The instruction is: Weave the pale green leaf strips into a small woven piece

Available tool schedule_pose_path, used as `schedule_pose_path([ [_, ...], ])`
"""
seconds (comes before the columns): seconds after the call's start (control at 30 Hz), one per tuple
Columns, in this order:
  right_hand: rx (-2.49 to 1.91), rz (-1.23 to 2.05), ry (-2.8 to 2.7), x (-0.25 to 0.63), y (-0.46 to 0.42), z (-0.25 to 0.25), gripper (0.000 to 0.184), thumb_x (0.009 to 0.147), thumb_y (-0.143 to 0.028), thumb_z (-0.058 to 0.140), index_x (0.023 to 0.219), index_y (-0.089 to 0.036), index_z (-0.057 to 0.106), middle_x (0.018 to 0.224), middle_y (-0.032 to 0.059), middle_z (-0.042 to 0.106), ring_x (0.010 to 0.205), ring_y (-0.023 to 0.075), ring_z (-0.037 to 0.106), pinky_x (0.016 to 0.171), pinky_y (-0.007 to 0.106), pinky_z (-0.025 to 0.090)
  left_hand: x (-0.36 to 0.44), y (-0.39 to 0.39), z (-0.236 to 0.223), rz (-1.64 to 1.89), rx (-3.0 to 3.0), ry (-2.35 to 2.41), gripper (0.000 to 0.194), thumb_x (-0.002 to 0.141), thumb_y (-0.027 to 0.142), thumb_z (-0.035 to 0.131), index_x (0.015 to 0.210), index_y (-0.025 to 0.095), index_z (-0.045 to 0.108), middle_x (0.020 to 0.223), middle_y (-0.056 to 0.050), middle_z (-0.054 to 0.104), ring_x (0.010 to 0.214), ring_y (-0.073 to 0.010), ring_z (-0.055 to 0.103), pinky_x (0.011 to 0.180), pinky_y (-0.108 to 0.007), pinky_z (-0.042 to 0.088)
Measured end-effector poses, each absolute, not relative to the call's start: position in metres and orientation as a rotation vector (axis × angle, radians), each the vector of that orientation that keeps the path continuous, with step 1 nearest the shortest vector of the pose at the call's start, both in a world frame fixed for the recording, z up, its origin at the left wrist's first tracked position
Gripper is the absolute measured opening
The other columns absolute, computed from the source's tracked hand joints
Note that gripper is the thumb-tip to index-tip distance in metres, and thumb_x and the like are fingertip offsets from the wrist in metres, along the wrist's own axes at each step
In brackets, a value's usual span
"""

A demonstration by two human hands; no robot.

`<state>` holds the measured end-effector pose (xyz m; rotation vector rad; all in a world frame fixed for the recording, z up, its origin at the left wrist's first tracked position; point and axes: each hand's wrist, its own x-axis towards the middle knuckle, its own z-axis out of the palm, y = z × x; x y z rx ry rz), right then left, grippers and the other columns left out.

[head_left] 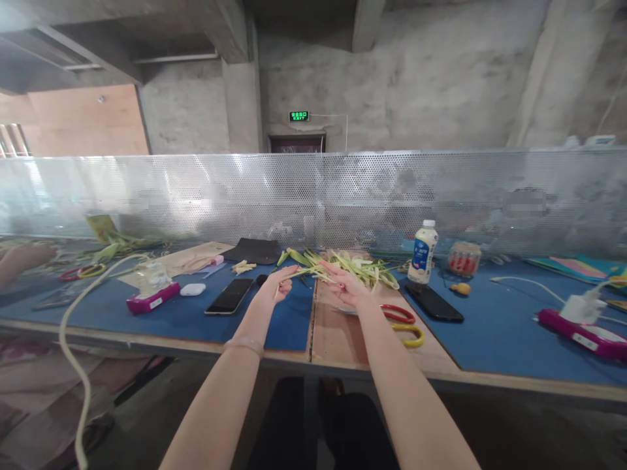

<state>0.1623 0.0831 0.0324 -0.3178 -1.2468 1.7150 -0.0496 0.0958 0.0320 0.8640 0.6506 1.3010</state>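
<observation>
My left hand point(277, 286) is closed around the end of a thin, pale green plant strip point(304, 271), which stretches across toward the other hand. My right hand point(344, 286) is closed on the strip's other side, its fingers pointing left. Right behind the hands lies a loose pile of pale green and yellowish plant strips point(375, 269), perhaps husks or leaves. A pair of scissors point(402, 316) with one red and one yellow handle rests beside my right wrist, its blades partly hidden under that hand.
Left of my hands lie a smartphone point(229, 297), a white earphone case point(192, 290) and a purple power strip point(153, 298). On the right are a bottle point(422, 253), a black phone point(435, 303), a jar point(464, 259) and another power strip point(582, 334). Another person's hand point(36, 253) shows at far left. A perforated metal screen point(220, 196) stands behind.
</observation>
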Motion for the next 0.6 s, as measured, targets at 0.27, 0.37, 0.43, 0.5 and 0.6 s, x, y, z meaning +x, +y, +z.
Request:
schedule_pose_path([
  [0.27,-0.319,1.702,-1.345,0.163,0.083,0.032,0.072,0.057,0.002,0.054,0.121,-0.033,0.052,0.132,0.0024,0.047,0.041,-0.0021,0.023,0.035,0.011,0.022,-0.044,0.089,0.035,1.271,1.060,0.642,0.018,0.082,0.023,0.056,0.097,0.015,0.062,0.101,-0.010,0.064,0.031,0.0051,0.022,0.027,-0.010,0.013],
  [0.37,-0.312,1.703,-1.370,0.162,0.083,0.032,0.072,0.057,0.002,0.054,0.120,-0.032,0.053,0.127,0.0022,0.052,0.040,-0.0020,0.023,0.035,0.012,0.023,-0.039,0.083,0.038,1.221,1.191,0.695,0.030,0.081,0.038,0.056,0.100,0.017,0.063,0.107,-0.012,0.061,0.032,0.0053,0.020,0.027,-0.012,0.010],
  [0.43,-0.318,1.709,-1.374,0.162,0.084,0.031,0.071,0.057,0.002,0.054,0.119,-0.031,0.054,0.123,0.0021,0.055,0.041,-0.0016,0.023,0.035,0.013,0.022,-0.035,0.080,0.039,1.223,1.263,0.709,0.035,0.079,0.044,0.056,0.101,0.018,0.064,0.108,-0.012,0.060,0.032,0.0054,0.018,0.028,-0.014,0.009],
  [0.5,-0.317,1.713,-1.384,0.162,0.083,0.031,0.070,0.056,0.002,0.053,0.118,-0.031,0.055,0.123,0.0017,0.055,0.041,-0.0013,0.024,0.035,0.013,0.023,-0.032,0.079,0.039,1.233,1.328,0.713,0.037,0.077,0.044,0.058,0.102,0.018,0.064,0.106,-0.012,0.060,0.033,0.0056,0.018,0.030,-0.014,0.008],
  [0.6,-0.311,1.709,-1.410,0.161,0.082,0.033,0.071,0.056,0.003,0.053,0.118,-0.032,0.055,0.126,0.0006,0.052,0.042,-0.0007,0.025,0.036,0.013,0.023,-0.029,0.079,0.037,1.255,1.363,0.752,0.035,0.073,0.040,0.064,0.098,0.016,0.065,0.096,-0.009,0.062,0.033,0.0052,0.021,0.031,-0.015,0.008],
])
